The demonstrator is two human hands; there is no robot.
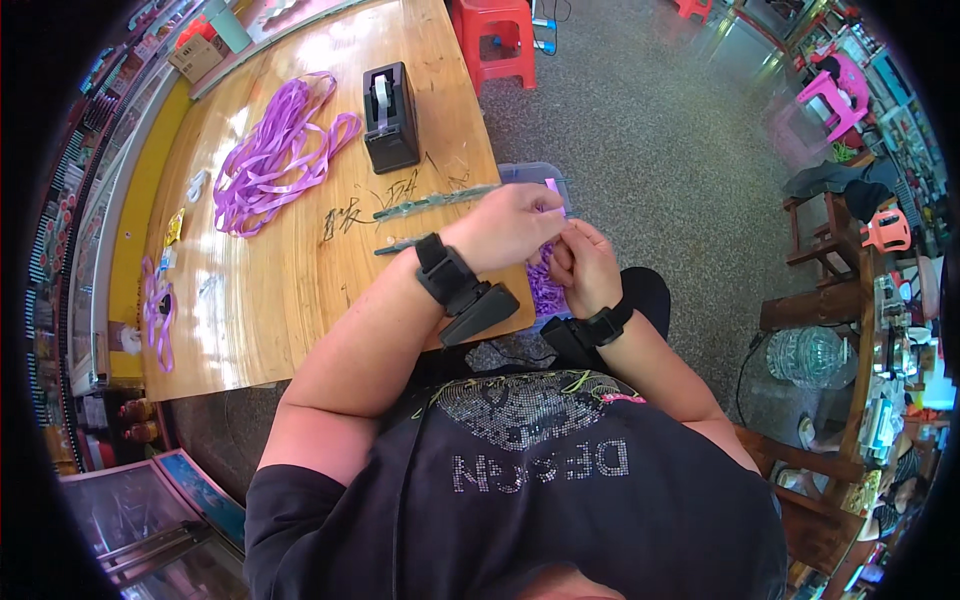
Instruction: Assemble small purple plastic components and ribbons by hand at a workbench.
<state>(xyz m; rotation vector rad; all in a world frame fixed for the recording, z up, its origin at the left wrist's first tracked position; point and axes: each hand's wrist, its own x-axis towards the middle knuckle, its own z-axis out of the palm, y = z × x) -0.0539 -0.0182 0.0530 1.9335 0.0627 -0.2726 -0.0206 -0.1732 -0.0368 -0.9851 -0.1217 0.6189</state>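
My left hand (512, 226) reaches over the table's right edge, its fingers closed in a pinch. A short piece of purple ribbon (552, 186) shows at its fingertips. Close beside it, my right hand (588, 266) is closed too, thumb and finger pressed together; what they hold is too small to make out. Beneath both hands is a clear plastic box (512, 172), partly hidden by them, with many small purple ribbon pieces (546, 290) inside. Thin dark-green rods (430, 203) lie on the table and run under my left hand and wrist.
On the wooden table (300, 300) are a black tape dispenser (391, 120), a loose heap of purple ribbon (275, 160) and a smaller ribbon strand (156, 310). A red stool (497, 45) stands beyond. Wooden furniture and a large clear bottle (812, 357) are at right.
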